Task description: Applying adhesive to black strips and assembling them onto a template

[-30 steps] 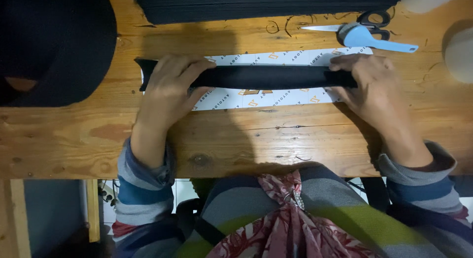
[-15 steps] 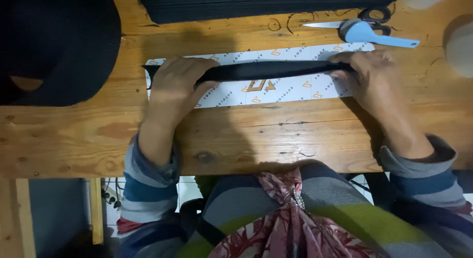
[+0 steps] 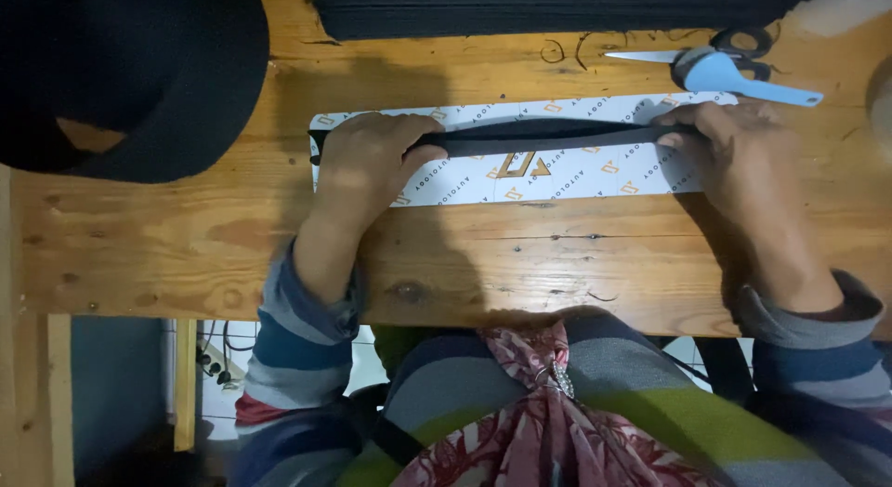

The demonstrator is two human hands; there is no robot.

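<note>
A long white printed paper strip [image 3: 576, 176] lies flat across the wooden table [image 3: 167, 255]. On top of it stretches a narrow black fabric band [image 3: 548, 136], folded lengthwise. My left hand [image 3: 367, 166] presses down on the band's left end, fingers curled over it. My right hand [image 3: 743, 162] pinches the band's right end near the strip's right edge. The band is pulled taut between both hands.
Scissors with a pale blue handle [image 3: 720, 67] lie at the back right. A stack of black fabric [image 3: 557, 6] runs along the far edge. A large black cloth mass [image 3: 130, 69] covers the back left corner. The table's near edge is at my lap.
The black band has narrowed from a wide flat strip to a thin folded one, shifted toward the paper's upper edge. Both hands stay at its ends.
</note>
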